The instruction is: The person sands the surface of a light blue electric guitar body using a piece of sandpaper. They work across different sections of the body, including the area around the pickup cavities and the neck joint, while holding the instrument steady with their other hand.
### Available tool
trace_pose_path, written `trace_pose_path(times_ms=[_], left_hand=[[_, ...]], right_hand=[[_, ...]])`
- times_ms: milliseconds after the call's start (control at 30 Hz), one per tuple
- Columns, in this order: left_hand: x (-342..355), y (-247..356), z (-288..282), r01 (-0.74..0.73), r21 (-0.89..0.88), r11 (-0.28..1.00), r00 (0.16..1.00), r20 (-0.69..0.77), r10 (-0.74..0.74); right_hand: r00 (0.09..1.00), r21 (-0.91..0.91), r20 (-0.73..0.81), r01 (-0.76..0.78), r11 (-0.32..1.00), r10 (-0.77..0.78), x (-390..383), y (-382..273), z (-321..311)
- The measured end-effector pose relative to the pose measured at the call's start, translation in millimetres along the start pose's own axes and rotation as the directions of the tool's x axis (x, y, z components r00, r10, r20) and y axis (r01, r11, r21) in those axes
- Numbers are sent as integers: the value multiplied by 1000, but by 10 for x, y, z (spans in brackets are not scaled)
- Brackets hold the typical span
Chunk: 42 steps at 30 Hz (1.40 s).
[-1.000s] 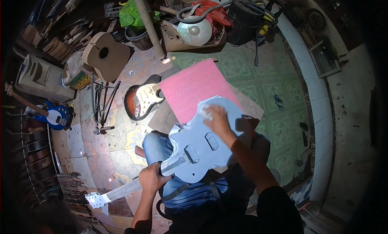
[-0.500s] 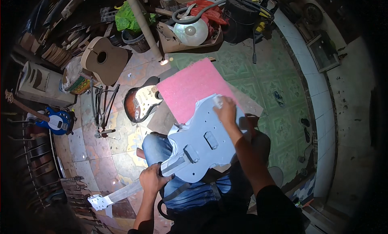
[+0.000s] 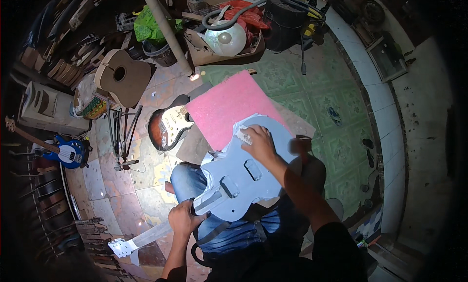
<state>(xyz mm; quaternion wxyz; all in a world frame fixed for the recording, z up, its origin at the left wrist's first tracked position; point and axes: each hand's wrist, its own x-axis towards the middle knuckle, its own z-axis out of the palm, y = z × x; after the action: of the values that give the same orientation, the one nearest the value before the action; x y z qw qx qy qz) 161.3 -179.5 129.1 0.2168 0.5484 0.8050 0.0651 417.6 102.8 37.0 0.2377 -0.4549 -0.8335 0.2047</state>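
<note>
A pale blue-grey electric guitar lies across my lap, its body tilted up to the right. White masking covers its rim, and its neck and headstock are pale too. My left hand is closed around the neck close to the body. On the upper part of the body, my right hand presses a crumpled white wad to the flat face; whether it is cloth or paper I cannot tell. Two rectangular pickup cavities show in the middle of the body.
Beyond the guitar lies a pink sheet on a grey board. A sunburst electric guitar body rests left of it, near a folded stand. An acoustic guitar body, a blue bass and a cardboard box stand farther off.
My right hand has slid left and slightly down across the guitar's face with the white wad. My left hand keeps its grip on the neck. The view has shifted slightly.
</note>
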Motion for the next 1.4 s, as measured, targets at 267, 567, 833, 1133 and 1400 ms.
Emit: trace_pose_path(times_ms=[267, 567, 833, 1133, 1400], left_hand=[[28, 38, 41, -73, -22, 997, 993, -96, 71], [26, 7, 131, -88, -37, 995, 989, -125, 83], [-4, -24, 94, -68, -19, 998, 992, -106, 65], [41, 56, 61, -68, -34, 997, 993, -102, 64], [31, 61, 66, -72, -6, 997, 992, -105, 71]], right_hand=[[961, -107, -49, -277, 955, 273, 152, 215, -24], [892, -135, -155, -445, 885, 425, 227, 661, -116], [997, -12, 42, -67, 998, 67, -175, -206, 6], [985, -79, -19, -172, 982, 171, -137, -36, 23], [956, -64, -44, -293, 954, 291, -33, 311, -205]])
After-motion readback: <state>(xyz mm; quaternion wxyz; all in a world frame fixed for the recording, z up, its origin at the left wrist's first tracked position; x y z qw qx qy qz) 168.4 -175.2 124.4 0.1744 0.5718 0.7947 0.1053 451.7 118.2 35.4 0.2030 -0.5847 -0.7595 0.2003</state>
